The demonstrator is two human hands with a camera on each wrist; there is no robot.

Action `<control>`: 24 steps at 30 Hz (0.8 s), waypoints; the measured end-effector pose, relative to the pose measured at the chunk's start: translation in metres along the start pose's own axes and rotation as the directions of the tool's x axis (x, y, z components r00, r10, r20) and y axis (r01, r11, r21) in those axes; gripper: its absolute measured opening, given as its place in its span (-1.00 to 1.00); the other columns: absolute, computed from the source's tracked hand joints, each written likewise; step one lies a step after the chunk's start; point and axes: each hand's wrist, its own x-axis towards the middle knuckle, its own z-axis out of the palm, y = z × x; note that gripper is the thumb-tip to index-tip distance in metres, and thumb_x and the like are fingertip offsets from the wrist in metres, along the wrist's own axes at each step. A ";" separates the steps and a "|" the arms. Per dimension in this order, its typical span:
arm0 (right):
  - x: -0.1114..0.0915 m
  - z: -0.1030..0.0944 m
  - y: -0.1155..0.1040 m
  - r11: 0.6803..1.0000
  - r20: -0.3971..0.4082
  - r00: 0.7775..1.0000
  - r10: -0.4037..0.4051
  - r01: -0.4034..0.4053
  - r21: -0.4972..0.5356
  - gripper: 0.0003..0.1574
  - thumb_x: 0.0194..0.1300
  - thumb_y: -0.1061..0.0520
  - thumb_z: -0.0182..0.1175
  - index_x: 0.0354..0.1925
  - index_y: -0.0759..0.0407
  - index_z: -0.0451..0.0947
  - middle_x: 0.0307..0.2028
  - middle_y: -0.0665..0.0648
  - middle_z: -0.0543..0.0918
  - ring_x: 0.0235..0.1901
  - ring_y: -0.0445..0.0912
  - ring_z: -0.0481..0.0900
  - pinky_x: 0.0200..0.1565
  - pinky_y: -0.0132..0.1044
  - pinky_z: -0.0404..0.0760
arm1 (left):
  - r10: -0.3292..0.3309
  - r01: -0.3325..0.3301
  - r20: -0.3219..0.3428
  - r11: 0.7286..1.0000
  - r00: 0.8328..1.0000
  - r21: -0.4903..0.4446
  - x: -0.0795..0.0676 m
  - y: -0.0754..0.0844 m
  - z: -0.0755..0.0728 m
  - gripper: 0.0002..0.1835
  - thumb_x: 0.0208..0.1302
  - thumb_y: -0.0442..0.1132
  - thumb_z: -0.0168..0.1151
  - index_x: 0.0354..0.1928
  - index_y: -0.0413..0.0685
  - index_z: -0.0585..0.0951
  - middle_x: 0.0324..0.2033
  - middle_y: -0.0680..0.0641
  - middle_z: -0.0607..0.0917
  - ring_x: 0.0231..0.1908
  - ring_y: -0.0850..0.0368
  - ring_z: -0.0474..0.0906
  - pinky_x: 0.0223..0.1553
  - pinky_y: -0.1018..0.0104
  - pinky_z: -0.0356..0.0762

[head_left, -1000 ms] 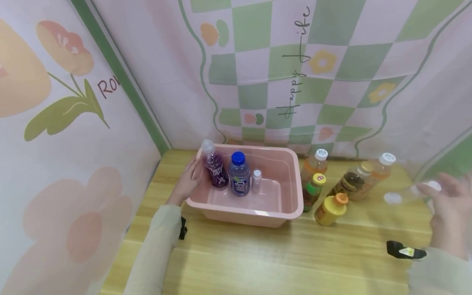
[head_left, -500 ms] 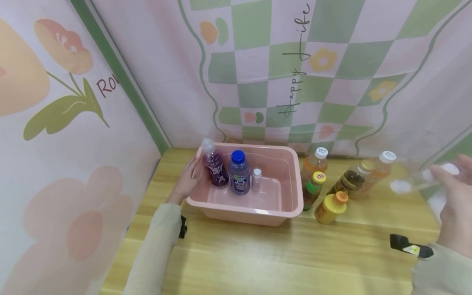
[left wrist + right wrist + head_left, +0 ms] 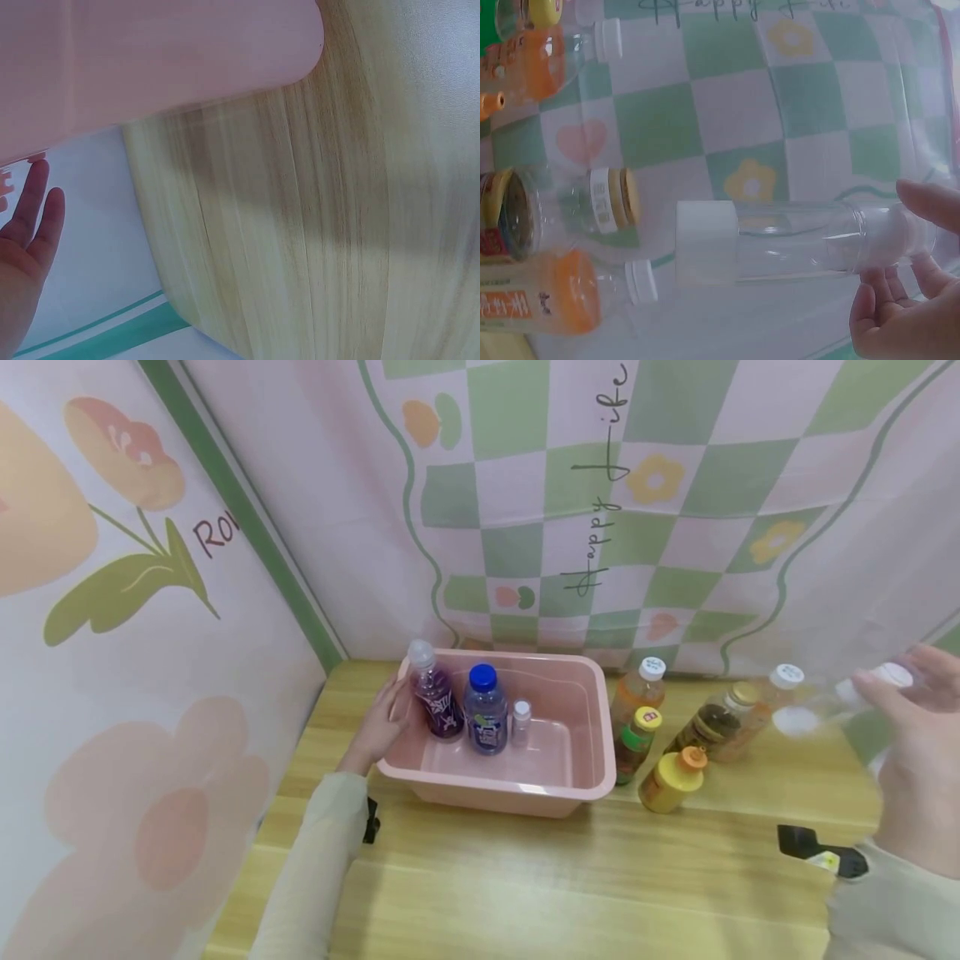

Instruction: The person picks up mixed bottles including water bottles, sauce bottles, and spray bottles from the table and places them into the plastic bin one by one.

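Observation:
My right hand (image 3: pixel 918 752) grips one end of a clear bottle (image 3: pixel 791 240) in the air, right of the standing bottles. A white cap (image 3: pixel 705 241) forms its far end, and something white shows at the end by the fingers. My left hand (image 3: pixel 381 727) rests against the left side of a pink tub (image 3: pixel 495 789), its visible fingers straight in the left wrist view, fingertips at the tub's edge. Inside the tub stand a purple drink bottle (image 3: pixel 437 702), a blue-capped bottle (image 3: pixel 487 718) and a small clear white-capped bottle (image 3: pixel 521 722).
Right of the tub several bottles stand close together: two orange drink bottles (image 3: pixel 639 693), a green-labelled bottle (image 3: pixel 633 747), a dark-labelled jar-like bottle (image 3: pixel 712 731) and a yellow squeeze bottle (image 3: pixel 670 785). A patterned curtain (image 3: pixel 555 527) hangs behind the wooden table (image 3: pixel 480 877).
My right hand has moved the clear bottle up in the head view, first slightly right and then back left. My left hand stays at the tub's side.

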 end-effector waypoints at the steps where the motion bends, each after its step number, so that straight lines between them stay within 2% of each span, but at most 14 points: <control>1: -0.003 0.002 -0.001 0.999 0.011 1.000 0.005 -0.005 -0.038 -0.42 -0.06 0.61 0.27 -0.12 0.14 0.60 -0.21 -0.05 0.60 -0.25 -0.26 0.47 -0.40 -0.69 0.55 | -0.001 0.001 0.000 1.000 1.000 -0.001 0.000 0.000 0.000 -0.19 0.23 -0.40 0.05 0.50 0.07 0.01 0.53 -0.05 -0.18 0.50 -0.21 -0.17 0.45 -0.26 -0.06; 7: -0.017 0.012 -0.002 0.988 0.120 0.991 0.057 -0.039 -0.148 -0.35 -0.05 0.52 0.34 0.01 0.07 0.57 -0.12 -0.10 0.57 -0.25 -0.29 0.48 -0.36 -0.68 0.60 | -0.007 0.007 -0.001 1.000 1.000 0.001 0.000 0.001 0.000 -0.19 0.24 -0.40 0.06 0.50 0.09 0.02 0.53 -0.03 -0.18 0.50 -0.20 -0.17 0.46 -0.23 -0.05; 13: -0.030 0.022 0.010 0.992 0.250 0.967 0.045 -0.013 -0.128 -0.41 -0.07 0.58 0.31 -0.07 0.15 0.60 -0.20 -0.05 0.64 -0.33 -0.27 0.57 -0.29 -0.66 0.62 | -0.008 0.008 0.005 1.000 1.000 0.002 0.000 0.001 0.000 -0.19 0.25 -0.39 0.05 0.50 0.10 0.00 0.53 -0.03 -0.19 0.50 -0.21 -0.18 0.45 -0.26 -0.06; 19: -0.038 0.032 0.018 0.988 0.406 0.909 0.089 -0.028 -0.154 -0.39 -0.02 0.55 0.29 -0.03 0.09 0.57 -0.17 -0.09 0.64 -0.26 -0.30 0.59 -0.26 -0.67 0.61 | -0.005 0.005 0.003 1.000 1.000 -0.008 0.000 0.001 0.000 -0.19 0.24 -0.40 0.05 0.50 0.09 0.01 0.54 -0.02 -0.18 0.50 -0.19 -0.18 0.45 -0.25 -0.07; 24: -0.047 0.046 0.027 0.987 0.497 0.864 0.078 0.003 -0.159 -0.41 0.01 0.56 0.26 -0.02 0.10 0.56 -0.20 -0.09 0.67 -0.27 -0.29 0.60 -0.28 -0.64 0.62 | -0.003 0.003 0.004 1.000 1.000 -0.006 0.000 0.000 0.000 -0.20 0.25 -0.39 0.05 0.50 0.07 0.01 0.53 -0.04 -0.18 0.50 -0.20 -0.18 0.45 -0.25 -0.08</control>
